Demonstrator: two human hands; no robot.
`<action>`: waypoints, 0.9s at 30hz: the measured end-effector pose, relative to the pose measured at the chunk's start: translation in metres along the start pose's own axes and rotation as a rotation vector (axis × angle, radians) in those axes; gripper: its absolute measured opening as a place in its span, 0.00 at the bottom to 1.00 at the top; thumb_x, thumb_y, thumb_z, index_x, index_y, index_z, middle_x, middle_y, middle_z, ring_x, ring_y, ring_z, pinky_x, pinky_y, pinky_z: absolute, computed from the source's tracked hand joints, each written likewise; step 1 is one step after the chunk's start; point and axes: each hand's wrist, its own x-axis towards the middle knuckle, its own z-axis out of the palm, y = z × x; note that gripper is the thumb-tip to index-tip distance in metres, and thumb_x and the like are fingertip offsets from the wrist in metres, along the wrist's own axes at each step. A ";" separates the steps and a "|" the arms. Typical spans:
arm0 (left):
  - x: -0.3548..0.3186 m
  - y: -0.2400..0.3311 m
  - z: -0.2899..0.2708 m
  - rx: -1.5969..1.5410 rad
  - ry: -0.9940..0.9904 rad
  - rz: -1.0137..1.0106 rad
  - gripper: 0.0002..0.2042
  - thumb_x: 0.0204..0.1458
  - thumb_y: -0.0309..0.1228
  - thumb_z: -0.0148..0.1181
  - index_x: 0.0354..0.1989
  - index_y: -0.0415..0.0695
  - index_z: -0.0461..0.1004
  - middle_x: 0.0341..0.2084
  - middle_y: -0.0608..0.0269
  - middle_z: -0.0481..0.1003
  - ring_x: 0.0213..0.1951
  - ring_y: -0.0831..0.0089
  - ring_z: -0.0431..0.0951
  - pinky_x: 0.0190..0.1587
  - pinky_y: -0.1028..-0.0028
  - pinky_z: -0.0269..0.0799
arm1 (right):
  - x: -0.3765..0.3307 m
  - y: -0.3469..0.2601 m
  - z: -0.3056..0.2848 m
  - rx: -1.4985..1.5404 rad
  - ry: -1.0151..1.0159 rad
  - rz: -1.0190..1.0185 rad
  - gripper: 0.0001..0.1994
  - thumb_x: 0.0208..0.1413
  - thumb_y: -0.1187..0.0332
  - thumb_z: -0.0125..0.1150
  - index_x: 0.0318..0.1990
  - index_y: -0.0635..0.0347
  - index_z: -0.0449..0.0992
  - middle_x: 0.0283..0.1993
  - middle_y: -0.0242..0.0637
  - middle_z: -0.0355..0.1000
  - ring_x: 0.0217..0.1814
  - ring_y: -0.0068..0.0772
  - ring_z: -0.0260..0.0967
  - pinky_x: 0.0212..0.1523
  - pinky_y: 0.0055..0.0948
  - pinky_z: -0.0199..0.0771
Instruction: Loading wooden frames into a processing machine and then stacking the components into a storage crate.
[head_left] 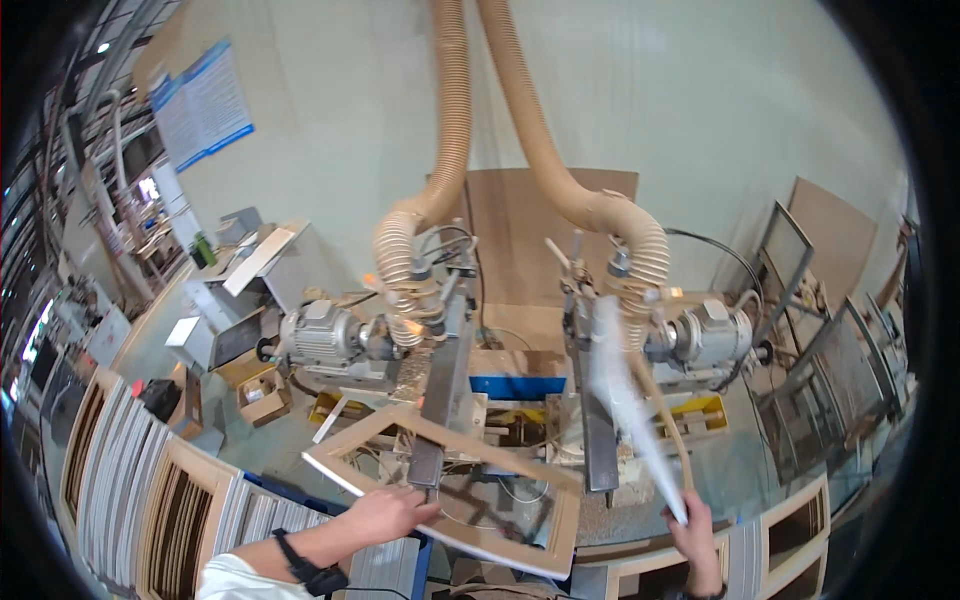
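A tan wooden door frame (490,455) with white outer edges lies tilted across the dark steel bar (428,465) of the left machine; the bar shows through its opening. My left hand (392,513) is closed at the frame's near edge, fingers curled over it. Beyond the right machine's bar (600,455), my right hand (692,532) grips the lower end of a long white-edged piece (640,420), raised and blurred by motion. A thin tan strip beside it meets the same hand. Whether both belong to one frame, I cannot tell.
Two motors (322,335) (710,335) flank the bars, with ribbed hoses (453,110) rising above. Stacked frames (120,480) line the near left, and more frames (795,535) stand at the near right. A cardboard box (265,398) and metal racks (830,370) sit farther out.
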 end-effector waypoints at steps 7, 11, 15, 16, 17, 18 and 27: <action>-0.125 0.049 -0.117 0.289 -0.042 -0.347 0.14 0.41 0.27 0.54 0.40 0.46 0.72 0.24 0.64 0.70 0.31 0.67 0.74 0.34 0.70 0.70 | 0.144 -0.054 0.115 -0.472 -0.357 -0.501 0.23 0.44 0.68 0.59 0.52 0.41 0.70 0.31 0.40 0.71 0.34 0.46 0.72 0.35 0.40 0.72; -0.173 0.094 -0.150 0.380 -0.084 -0.817 0.14 0.38 0.24 0.56 0.37 0.45 0.74 0.22 0.62 0.68 0.28 0.63 0.72 0.32 0.67 0.68 | 0.182 -0.027 0.183 -0.580 -0.276 -0.642 0.23 0.48 0.70 0.52 0.54 0.39 0.69 0.30 0.40 0.71 0.34 0.44 0.72 0.34 0.39 0.72; -0.202 0.117 -0.154 0.249 -0.172 -1.224 0.27 0.39 0.23 0.61 0.53 0.47 0.70 0.36 0.57 0.70 0.42 0.60 0.71 0.51 0.58 0.62 | 0.210 0.009 0.210 -0.661 -0.256 -0.557 0.21 0.50 0.71 0.47 0.53 0.40 0.69 0.35 0.41 0.71 0.42 0.43 0.70 0.44 0.42 0.69; -0.206 0.122 -0.153 0.307 -0.117 -1.251 0.27 0.37 0.22 0.60 0.53 0.47 0.70 0.32 0.59 0.69 0.39 0.61 0.70 0.50 0.57 0.62 | 0.208 0.014 0.215 -0.675 -0.169 -0.635 0.19 0.50 0.71 0.48 0.50 0.42 0.71 0.33 0.38 0.71 0.41 0.41 0.69 0.42 0.39 0.67; -0.208 0.128 -0.151 0.366 -0.061 -1.278 0.28 0.35 0.20 0.58 0.53 0.47 0.70 0.29 0.60 0.68 0.36 0.62 0.70 0.48 0.56 0.63 | 0.208 0.015 0.218 -0.667 -0.177 -0.643 0.19 0.50 0.71 0.48 0.50 0.42 0.71 0.33 0.38 0.71 0.41 0.41 0.69 0.42 0.39 0.67; -0.216 0.132 -0.146 0.311 0.007 -1.304 0.29 0.36 0.17 0.56 0.53 0.46 0.69 0.29 0.57 0.68 0.36 0.59 0.71 0.49 0.52 0.61 | 0.208 0.015 0.220 -0.674 -0.182 -0.635 0.19 0.51 0.70 0.47 0.51 0.43 0.71 0.34 0.38 0.71 0.41 0.41 0.69 0.42 0.38 0.67; -0.260 0.127 -0.103 0.487 0.316 -1.502 0.17 0.36 0.21 0.54 0.40 0.43 0.72 0.24 0.55 0.68 0.30 0.55 0.71 0.34 0.62 0.67 | 0.214 0.006 0.233 -0.522 -0.171 -0.666 0.19 0.50 0.70 0.45 0.51 0.47 0.70 0.36 0.40 0.70 0.42 0.44 0.66 0.45 0.41 0.63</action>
